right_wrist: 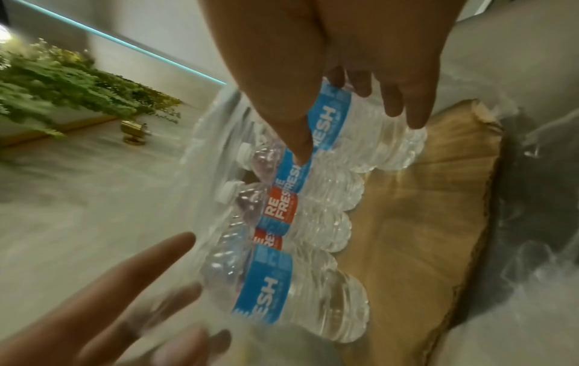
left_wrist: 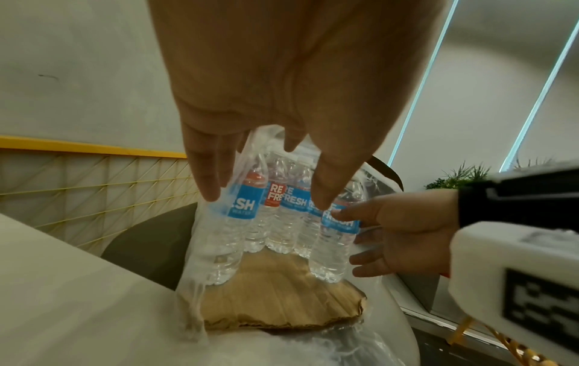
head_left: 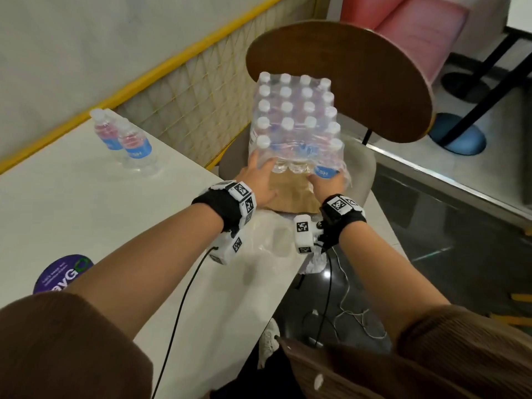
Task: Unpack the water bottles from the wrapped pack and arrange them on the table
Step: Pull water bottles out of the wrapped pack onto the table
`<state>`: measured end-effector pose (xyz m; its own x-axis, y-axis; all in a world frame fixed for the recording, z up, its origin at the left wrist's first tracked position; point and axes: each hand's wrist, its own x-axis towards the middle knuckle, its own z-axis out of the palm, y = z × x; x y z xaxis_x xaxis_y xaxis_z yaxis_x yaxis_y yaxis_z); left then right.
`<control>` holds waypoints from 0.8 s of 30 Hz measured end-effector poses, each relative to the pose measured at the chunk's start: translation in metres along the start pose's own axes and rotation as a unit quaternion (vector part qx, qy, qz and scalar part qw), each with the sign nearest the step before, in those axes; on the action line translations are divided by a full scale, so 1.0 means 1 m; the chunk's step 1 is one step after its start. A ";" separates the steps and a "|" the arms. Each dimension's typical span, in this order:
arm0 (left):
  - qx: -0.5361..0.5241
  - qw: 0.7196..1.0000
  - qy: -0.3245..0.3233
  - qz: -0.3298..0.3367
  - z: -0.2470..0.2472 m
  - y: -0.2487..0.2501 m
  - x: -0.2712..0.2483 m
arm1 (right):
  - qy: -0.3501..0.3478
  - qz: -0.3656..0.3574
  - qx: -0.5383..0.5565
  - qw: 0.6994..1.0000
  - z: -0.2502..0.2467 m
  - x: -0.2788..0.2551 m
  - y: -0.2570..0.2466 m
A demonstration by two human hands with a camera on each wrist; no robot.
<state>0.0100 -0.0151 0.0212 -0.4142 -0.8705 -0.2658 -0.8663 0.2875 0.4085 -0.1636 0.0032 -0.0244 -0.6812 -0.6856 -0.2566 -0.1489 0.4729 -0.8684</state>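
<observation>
Clear shrink-wrapped pack of small water bottles w/ white caps and blue/red labels (head_left: 296,122) is seen on the grey seat of a chair w/ a round dark-brown wooden back (head_left: 359,70), just past the far edge of the white table (head_left: 86,203). Pack is open at the near end; loose clear wrap is trailing toward the table edge. A torn piece of brown corrugated cardboard (head_left: 290,194) is lying under the pack's near side, partly bare.

Left hand (head_left: 260,180) is placed at the near-left corner of the pack, fingers straight and spread against the wrap over the corner bottle; nothing is gripped, per left wrist view (left_wrist: 282,99). Right hand (head_left: 328,182) is set at the near-right corner bottle w/ the blue label (right_wrist: 354,131); thumb is on one side and fingers on the other, only loosely bent. Actual clamping can't be told from right wrist view, some blur there.

Two unpacked clear water bottles w/ blue and red labels (head_left: 123,139) are stood upright on the table's far-left area, touching or nearly so, well apart from the pack.

Also seen: round purple sticker (head_left: 63,272) on the table near the left forearm, yellow-framed lattice partition (head_left: 184,90) beyond the table, green plants (right_wrist: 62,84) in right wrist view.
</observation>
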 end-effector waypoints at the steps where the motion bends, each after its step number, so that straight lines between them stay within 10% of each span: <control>1: -0.004 1.000 -0.001 -0.003 0.001 -0.002 0.001 | -0.007 0.014 0.002 1.000 0.001 0.003 0.001; 7: -0.034 0.999 -0.011 -0.002 -0.004 -0.006 0.000 | -0.070 0.068 -0.037 0.995 -0.003 0.020 -0.004; 21: -0.143 0.988 0.001 -0.052 -0.011 -0.007 -0.009 | -0.403 -0.145 -0.070 0.901 0.043 -0.045 0.006; 24: -0.172 0.983 0.016 -0.064 -0.015 -0.016 -0.016 | -0.351 -0.116 -0.146 0.918 0.043 -0.029 -0.021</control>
<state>0.0347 -0.0123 0.0321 -0.2945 -0.9042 -0.3092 -0.7624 0.0272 0.6465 -0.1099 -0.0112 -0.0171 0.0076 -0.9252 -0.3794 -0.4875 0.3278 -0.8092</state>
